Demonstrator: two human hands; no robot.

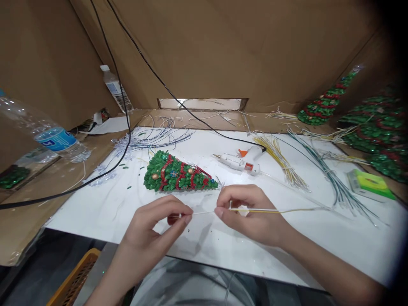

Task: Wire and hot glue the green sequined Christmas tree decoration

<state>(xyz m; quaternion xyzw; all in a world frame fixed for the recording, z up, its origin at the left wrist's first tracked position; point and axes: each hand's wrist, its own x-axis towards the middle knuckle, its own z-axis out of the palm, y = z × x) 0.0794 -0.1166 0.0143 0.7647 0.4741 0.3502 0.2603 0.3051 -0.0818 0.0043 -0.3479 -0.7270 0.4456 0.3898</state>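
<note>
While left hand and right hand pinch thin wires between closed fingers, lower centre of frame, pulling too hard could slip or snap a strand, grip looking narrow.

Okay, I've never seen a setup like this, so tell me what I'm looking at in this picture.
There's no machine here: these are a person's bare hands, seen by a camera worn on their head, looking forward and down.

The left hand and right hand pinch a thin wire between them; white and yellow strands run on past the right hand.

On the white tabletop, a decorated toy tree lies on its side. Beyond the right hand are a glue gun, a yellow-and-white wire bundle and a green one.
</note>
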